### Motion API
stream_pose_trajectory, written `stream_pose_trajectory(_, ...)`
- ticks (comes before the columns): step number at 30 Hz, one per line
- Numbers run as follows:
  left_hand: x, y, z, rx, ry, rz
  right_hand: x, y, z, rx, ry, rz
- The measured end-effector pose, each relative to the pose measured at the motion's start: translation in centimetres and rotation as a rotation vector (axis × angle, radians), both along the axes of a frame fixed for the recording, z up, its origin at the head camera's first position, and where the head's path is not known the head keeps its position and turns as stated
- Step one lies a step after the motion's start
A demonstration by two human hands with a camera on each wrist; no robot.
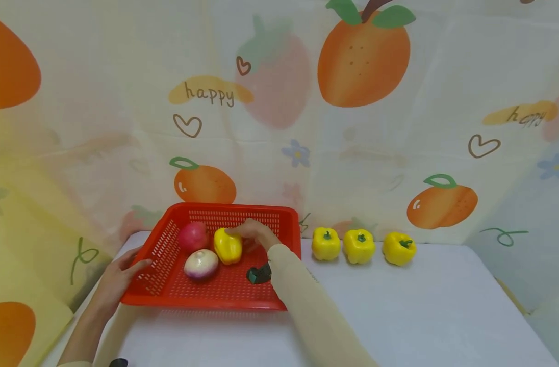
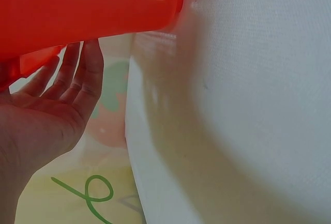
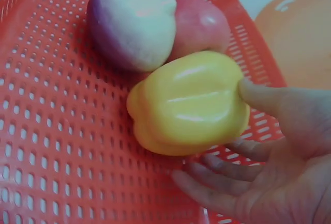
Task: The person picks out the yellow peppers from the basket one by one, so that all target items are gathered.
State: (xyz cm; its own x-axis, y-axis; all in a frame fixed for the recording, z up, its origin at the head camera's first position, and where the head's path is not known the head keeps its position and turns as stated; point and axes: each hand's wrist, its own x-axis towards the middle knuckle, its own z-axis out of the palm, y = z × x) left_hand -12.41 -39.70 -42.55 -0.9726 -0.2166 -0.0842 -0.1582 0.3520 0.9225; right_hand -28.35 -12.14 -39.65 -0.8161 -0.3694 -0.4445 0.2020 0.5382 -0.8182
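Note:
A red slotted basket (image 1: 206,302) stands toward the left of the table. My left hand (image 1: 116,279) holds its left rim, thumb over the top edge; in the left wrist view the fingers (image 2: 89,74) reach up against the outside. Inside the basket my right hand (image 1: 256,233) pinches a yellow bell pepper (image 1: 227,246) at one end. The right wrist view has the thumb on the pepper (image 3: 191,105) and the index fingertip behind its lower side. Beside it lie a purple-and-white turnip (image 1: 201,264) and a round pinkish-red fruit or vegetable (image 1: 193,236).
To the right of the basket, three more yellow bell peppers stand in a row: one near the basket (image 1: 326,244), a middle one (image 1: 359,246) and a far one (image 1: 399,249). A white cloth covers the table (image 1: 412,311). Behind it hangs a fruit-print curtain (image 1: 353,153).

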Motion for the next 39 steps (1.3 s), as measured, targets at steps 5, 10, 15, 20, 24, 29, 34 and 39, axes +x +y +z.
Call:
stream_pose_trajectory(5, -0.1, 0.2, 0.1, -0.02, -0.012, 0.0, 0.1, 0.1, -0.4, -0.04, -0.025, 0.024)
stream_pose_trajectory(10, -0.1, 0.3, 0.1, -0.019, -0.013, -0.001, 0.0, 0.1, -0.5, -0.054, -0.036, 0.056)
stream_pose_trajectory(15, -0.1, 0.3, 0.1, -0.018, -0.013, -0.007, 0.1, 0.4, -0.4, -0.055, -0.034, 0.065)
stream_pose_trajectory(20, 0.0, 0.2, -0.1, -0.021, -0.019, -0.003, 0.1, 0.8, -0.3, -0.064, -0.036, 0.101)
stream_pose_trajectory(24, 0.1, -0.1, -0.2, -0.031, -0.025, -0.003, 0.1, 0.9, -0.2, -0.061, -0.02, 0.119)
stream_pose_trajectory(29, 0.2, -0.4, -0.3, -0.04, -0.038, -0.001, 0.2, 0.8, 0.7, -0.043, 0.026, 0.174)
stream_pose_trajectory(34, 0.0, -0.3, -0.2, -0.024, -0.059, -0.003, 0.2, 1.3, 1.5, 0.023, 0.1, 0.231)
stream_pose_trajectory(39, -0.2, -0.1, -0.3, -0.041, -0.05, -0.007, 0.2, 1.8, 1.7, 0.156, 0.219, 0.215)
